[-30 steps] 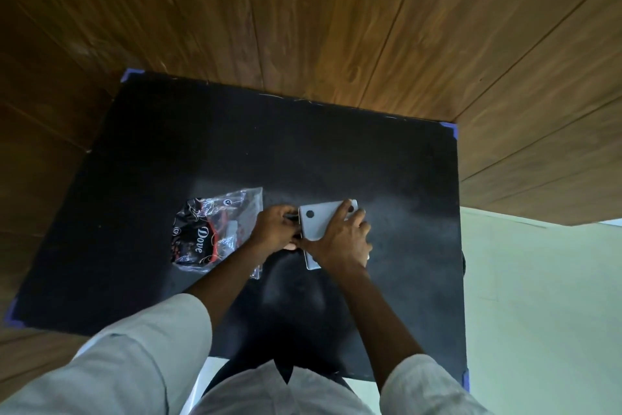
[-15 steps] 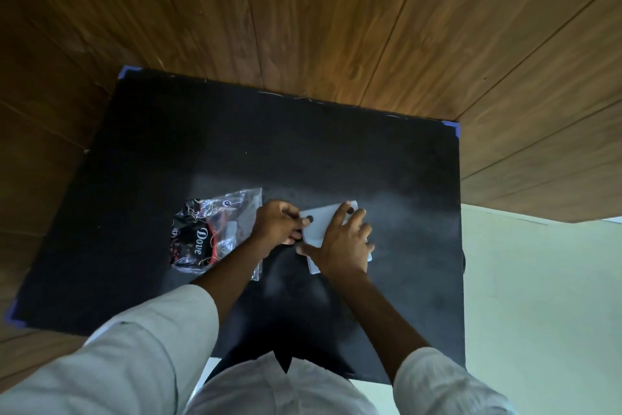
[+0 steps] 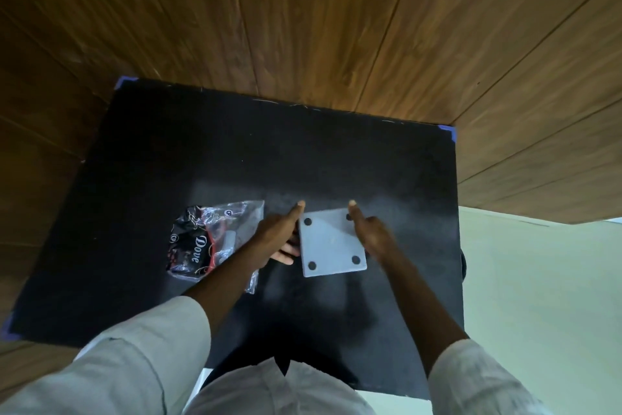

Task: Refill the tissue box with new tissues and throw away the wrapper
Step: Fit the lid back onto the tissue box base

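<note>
Beside the "Dove" wrapper (image 3: 202, 239), the left hand (image 3: 274, 236) is gripping the tissue box (image 3: 331, 243); the right hand (image 3: 373, 233), earlier atop, is flanking it, grip unclear.

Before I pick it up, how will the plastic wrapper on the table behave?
Probably floppy: the wrapper lies crumpled, with creases. Likely very light, since its clear film looks thin. It may slide easily on the black table.

The black tabletop (image 3: 235, 152), blue tape (image 3: 450, 132) at its corners, carries a crumpled clear Dove wrapper (image 3: 208, 239) and, just right of it, a white tissue box (image 3: 331, 243), seemingly underside up.
</note>
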